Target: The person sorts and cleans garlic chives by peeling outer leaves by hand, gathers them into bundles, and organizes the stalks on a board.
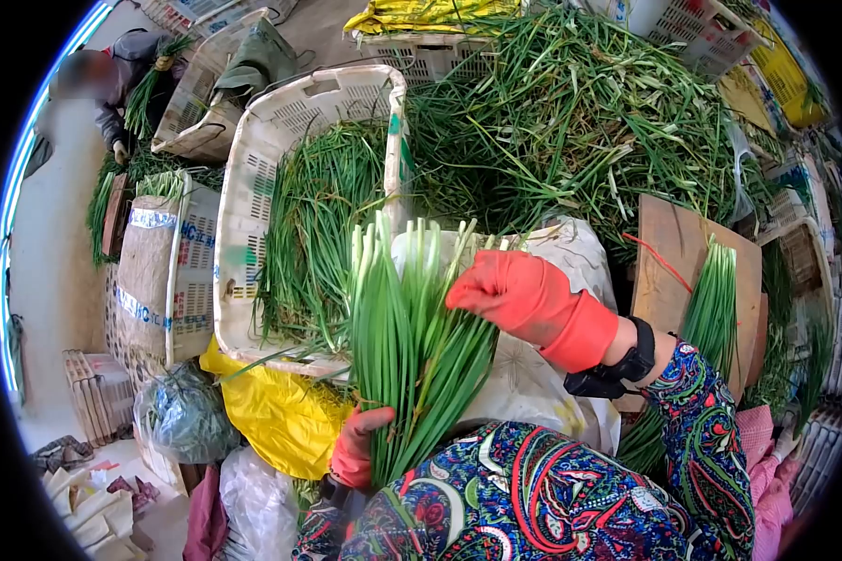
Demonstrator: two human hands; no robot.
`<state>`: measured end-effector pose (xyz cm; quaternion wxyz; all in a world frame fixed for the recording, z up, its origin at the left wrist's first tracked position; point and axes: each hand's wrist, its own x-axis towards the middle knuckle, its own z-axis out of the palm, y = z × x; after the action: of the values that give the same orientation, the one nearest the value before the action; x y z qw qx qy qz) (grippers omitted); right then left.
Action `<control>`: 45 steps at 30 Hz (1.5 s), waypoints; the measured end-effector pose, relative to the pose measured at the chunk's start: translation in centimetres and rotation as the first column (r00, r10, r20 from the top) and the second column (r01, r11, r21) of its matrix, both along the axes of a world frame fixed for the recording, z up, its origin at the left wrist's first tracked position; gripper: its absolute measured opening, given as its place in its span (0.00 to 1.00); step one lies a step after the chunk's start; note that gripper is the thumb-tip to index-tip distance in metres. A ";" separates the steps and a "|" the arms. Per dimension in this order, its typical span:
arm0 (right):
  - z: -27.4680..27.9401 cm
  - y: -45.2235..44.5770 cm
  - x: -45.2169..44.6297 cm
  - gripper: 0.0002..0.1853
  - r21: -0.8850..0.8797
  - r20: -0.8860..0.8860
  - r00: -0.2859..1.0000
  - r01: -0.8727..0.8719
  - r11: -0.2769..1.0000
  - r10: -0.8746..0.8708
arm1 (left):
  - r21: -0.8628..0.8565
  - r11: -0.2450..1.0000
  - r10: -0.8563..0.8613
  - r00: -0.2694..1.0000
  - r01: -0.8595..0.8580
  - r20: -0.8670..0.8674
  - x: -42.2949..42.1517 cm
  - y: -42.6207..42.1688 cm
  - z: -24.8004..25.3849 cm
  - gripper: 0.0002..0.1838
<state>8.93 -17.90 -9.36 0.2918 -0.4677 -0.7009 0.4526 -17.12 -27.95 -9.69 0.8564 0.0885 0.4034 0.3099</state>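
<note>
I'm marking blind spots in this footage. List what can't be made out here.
All in the head view:
- Left hand: most fingers hidden behind the bunch.
- Right hand: anything in its fingertips, hidden by its curled fingers.
- White crate: floor covered by greens.
- Stacked crates: cut off by the dark round edge.

hands (533,309): 2 | held bunches (407,351): 1 | board (660,304) bunches (713,294): 1 | red strings (660,260): 1
</note>
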 end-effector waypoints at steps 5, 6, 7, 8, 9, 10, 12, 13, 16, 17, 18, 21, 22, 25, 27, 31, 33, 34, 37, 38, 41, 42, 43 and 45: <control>0.7 3.0 1.9 0.10 -0.167 -0.239 0.935 0.226 0.960 -0.261 | -0.136 0.990 0.017 0.994 -0.032 -0.105 0.4 -0.2 1.4 0.30; 0.5 4.9 3.1 0.11 -0.160 -0.551 0.805 0.157 0.975 -0.220 | -0.123 0.992 0.000 0.992 -0.016 -0.128 0.1 -0.5 1.0 0.32; 1.1 6.9 5.1 0.12 0.027 -0.371 0.901 0.251 0.968 -0.223 | -0.110 0.994 -0.018 0.988 0.001 -0.152 -0.2 -0.8 0.7 0.34; 1.8 9.1 7.0 0.13 -0.026 -0.545 0.804 0.267 0.963 -0.238 | -0.091 0.996 -0.023 0.989 0.009 -0.146 -0.5 -0.9 0.2 0.35; 2.5 11.0 10.1 0.13 0.138 -0.422 0.861 0.371 0.918 -0.285 | -0.073 0.997 -0.030 0.990 0.020 -0.139 -0.7 -1.0 -0.3 0.35; 4.4 11.8 11.2 0.14 0.056 -0.512 0.699 0.608 0.792 -0.500 | -0.055 0.998 -0.039 0.991 0.032 -0.130 -0.9 -1.0 -0.6 0.36; 3.7 16.7 19.0 0.18 -0.137 -0.723 0.383 0.737 0.662 -0.575 | -0.062 0.998 0.018 0.992 -0.026 -0.122 -0.4 -1.2 -0.4 0.37; 4.1 16.9 21.1 0.23 -0.365 -0.797 0.125 0.680 0.636 -0.591 | -0.065 0.996 0.052 0.992 -0.060 -0.117 -0.3 -1.3 -0.3 0.37; 1.4 13.7 21.0 0.31 -0.739 -0.452 0.035 0.545 0.396 -0.891 | -0.065 0.995 0.074 0.995 -0.078 -0.062 -0.4 -0.8 -0.1 0.33; -0.8 11.2 19.2 0.32 -0.697 -0.449 0.267 0.492 0.522 -0.853 | -0.072 0.993 0.096 0.995 -0.099 -0.041 -0.2 -0.6 0.2 0.30; -3.1 8.7 17.4 0.33 -0.637 -0.441 0.487 0.421 0.645 -0.754 | -0.075 0.990 0.116 0.993 -0.118 -0.026 0.2 -0.5 0.4 0.31; -5.3 1.8 10.4 0.40 -0.769 -0.375 0.835 -0.038 0.638 -0.403 | -0.049 0.998 0.029 0.991 -0.036 -0.133 -0.7 -0.9 -0.8 0.36; -4.9 0.4 8.9 0.45 -0.723 -0.513 0.789 -0.185 0.665 -0.338 | -0.067 0.997 0.026 0.991 -0.035 -0.129 -0.2 -0.6 0.0 0.35; -3.5 0.9 5.3 0.45 -0.532 -0.463 0.864 -0.089 0.842 -0.200 | 0.016 0.996 -0.084 0.960 0.091 -0.267 -1.5 -1.0 -2.0 0.37; -2.5 2.5 3.9 0.41 -0.326 -0.248 0.962 0.028 0.945 -0.115 | 0.111 0.974 -0.159 0.946 0.197 -0.282 -1.6 -1.0 -1.7 0.39; 0.6 4.5 1.2 0.35 -0.268 0.042 0.996 0.091 0.959 -0.083 | 0.104 0.969 -0.176 0.917 0.226 -0.358 2.5 -0.2 1.9 0.34; 1.5 5.2 0.6 0.33 -0.235 0.006 0.999 0.033 0.971 -0.032 | 0.019 0.977 -0.190 0.911 0.212 -0.366 2.5 0.0 2.7 0.32; 0.1 5.5 0.2 0.32 -0.157 -0.019 0.998 0.052 0.986 -0.055 | -0.008 0.984 -0.171 0.923 0.179 -0.346 1.8 -0.1 2.4 0.31; 0.6 4.6 1.1 0.33 -0.431 -0.303 0.940 0.011 0.902 -0.157 | -0.018 0.993 -0.116 0.947 0.116 -0.300 -1.2 -1.3 -0.2 0.25; 1.2 3.7 1.5 0.35 -0.540 -0.444 0.858 -0.027 0.842 -0.258 | -0.004 0.991 -0.127 0.923 0.135 -0.364 -2.0 -1.7 -1.2 0.24; 0.4 3.1 2.6 0.35 -0.568 -0.512 0.811 -0.072 0.820 -0.284 | 0.000 0.999 -0.035 0.978 0.035 -0.206 -1.4 -1.9 -1.4 0.23; -0.5 3.0 2.8 0.35 -0.506 -0.583 0.772 -0.100 0.857 -0.254 | -0.018 0.999 -0.041 0.977 0.038 -0.210 -0.8 -1.6 -0.6 0.23; -0.3 2.8 3.2 0.35 -0.375 -0.371 0.911 0.031 0.926 -0.180 | -0.035 0.998 -0.050 0.976 0.043 -0.214 -0.2 -1.3 0.1 0.24; 0.5 2.6 3.7 0.36 -0.008 0.140 0.979 0.148 0.989 -0.145 | -0.036 0.999 0.010 0.985 -0.016 -0.174 -0.8 -1.7 -1.2 0.28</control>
<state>12.67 -15.32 -8.83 0.2703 -0.5512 -0.6791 0.4024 -17.95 -29.66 -10.93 0.8175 0.0965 0.4827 0.2989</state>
